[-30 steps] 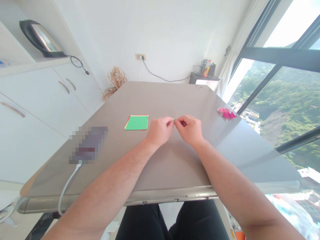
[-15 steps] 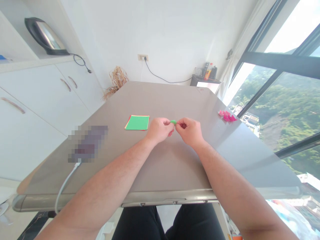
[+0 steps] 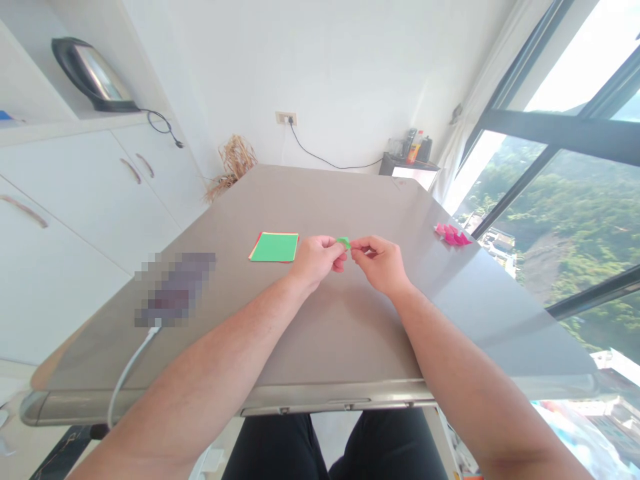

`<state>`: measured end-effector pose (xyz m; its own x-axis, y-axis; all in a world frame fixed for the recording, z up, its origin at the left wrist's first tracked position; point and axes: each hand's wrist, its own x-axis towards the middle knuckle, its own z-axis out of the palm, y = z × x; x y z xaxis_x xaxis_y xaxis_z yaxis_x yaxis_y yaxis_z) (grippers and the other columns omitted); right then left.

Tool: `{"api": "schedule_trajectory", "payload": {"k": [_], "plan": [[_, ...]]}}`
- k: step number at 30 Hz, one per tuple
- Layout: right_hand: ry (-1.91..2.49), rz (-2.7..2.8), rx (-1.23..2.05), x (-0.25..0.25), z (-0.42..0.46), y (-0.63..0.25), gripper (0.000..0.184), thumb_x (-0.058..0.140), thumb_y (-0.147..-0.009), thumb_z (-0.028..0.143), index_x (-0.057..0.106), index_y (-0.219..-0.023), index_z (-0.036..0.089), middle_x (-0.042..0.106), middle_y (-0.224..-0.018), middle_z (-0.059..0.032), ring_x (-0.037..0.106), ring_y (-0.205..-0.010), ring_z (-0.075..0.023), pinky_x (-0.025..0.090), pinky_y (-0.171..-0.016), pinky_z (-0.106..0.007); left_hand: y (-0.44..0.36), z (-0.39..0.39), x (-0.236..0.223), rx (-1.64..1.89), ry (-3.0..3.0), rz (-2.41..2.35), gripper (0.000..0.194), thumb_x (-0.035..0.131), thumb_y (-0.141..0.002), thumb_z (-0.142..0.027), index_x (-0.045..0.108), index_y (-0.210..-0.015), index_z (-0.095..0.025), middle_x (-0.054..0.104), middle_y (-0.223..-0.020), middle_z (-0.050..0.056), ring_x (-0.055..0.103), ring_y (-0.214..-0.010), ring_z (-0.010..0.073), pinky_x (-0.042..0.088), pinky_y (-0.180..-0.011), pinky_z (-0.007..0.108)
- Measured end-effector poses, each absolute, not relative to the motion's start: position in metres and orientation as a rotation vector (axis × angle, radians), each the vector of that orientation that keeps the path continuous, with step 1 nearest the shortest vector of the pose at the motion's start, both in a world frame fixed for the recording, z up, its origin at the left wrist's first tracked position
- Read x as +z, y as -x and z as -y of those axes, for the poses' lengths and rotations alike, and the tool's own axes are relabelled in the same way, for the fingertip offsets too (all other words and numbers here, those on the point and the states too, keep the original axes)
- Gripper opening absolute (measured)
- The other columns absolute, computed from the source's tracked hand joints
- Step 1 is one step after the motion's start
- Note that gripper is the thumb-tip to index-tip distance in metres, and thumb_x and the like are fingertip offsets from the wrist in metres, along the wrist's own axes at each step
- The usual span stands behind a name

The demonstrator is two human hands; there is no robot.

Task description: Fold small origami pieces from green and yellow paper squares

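A small folded piece of green paper (image 3: 343, 242) is pinched between the thumb and fingers of my left hand (image 3: 320, 259), above the middle of the table. My right hand (image 3: 381, 263) is closed in a pinch at the paper's right edge; its fingertips partly hide that edge. To the left of my left hand lies a stack of square coloured paper (image 3: 274, 247), a green sheet on top, with red and pale edges peeking out. Several pink folded paper pieces (image 3: 453, 235) sit in a cluster near the right edge of the table.
The grey table (image 3: 330, 200) reaches back towards a white wall. On its left side lies a pixelated dark object (image 3: 175, 290) with a white cable (image 3: 131, 367). A window (image 3: 550, 193) borders the right side, and white cabinets (image 3: 85, 180) line the left.
More of the green paper shows above my left fingers now, and its shape is more opened out. My right fingertips have shifted slightly; both arms stay almost in place.
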<state>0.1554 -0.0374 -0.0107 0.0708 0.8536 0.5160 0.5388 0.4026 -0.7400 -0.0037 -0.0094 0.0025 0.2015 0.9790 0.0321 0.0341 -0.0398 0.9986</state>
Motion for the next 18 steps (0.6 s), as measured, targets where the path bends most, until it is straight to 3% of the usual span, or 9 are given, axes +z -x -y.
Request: {"api": "schedule_trajectory", "payload": {"k": [15, 18], "plan": [[1.327, 1.378, 0.505, -0.0076, 0.0380, -0.1489, 0.011, 0.068, -0.071, 0.026, 0.074, -0.078, 0.020, 0.071, -0.072, -0.0009, 0.067, -0.067, -0.0165, 0.054, -0.065, -0.030, -0.0006, 0.0135, 0.0027, 1.066, -1.312, -1.008, 0.022, 0.073, -0.077, -0.029, 0.062, -0.063, -0.016, 0.064, -0.060, 0.003, 0.057, -0.051, 0.0119, 0.051, -0.054, 0.028], [1.276, 1.261, 0.670, -0.0061, 0.0383, -0.1456, 0.011, 0.071, -0.068, 0.027, 0.070, -0.077, 0.020, 0.068, -0.067, 0.0011, 0.066, -0.062, -0.0157, 0.056, -0.064, -0.031, -0.0029, 0.0141, 0.0004, 1.109, -1.275, -0.964, 0.024, 0.076, -0.075, -0.033, 0.064, -0.065, -0.015, 0.067, -0.065, 0.005, 0.060, -0.054, 0.0137, 0.052, -0.058, 0.031]]}}
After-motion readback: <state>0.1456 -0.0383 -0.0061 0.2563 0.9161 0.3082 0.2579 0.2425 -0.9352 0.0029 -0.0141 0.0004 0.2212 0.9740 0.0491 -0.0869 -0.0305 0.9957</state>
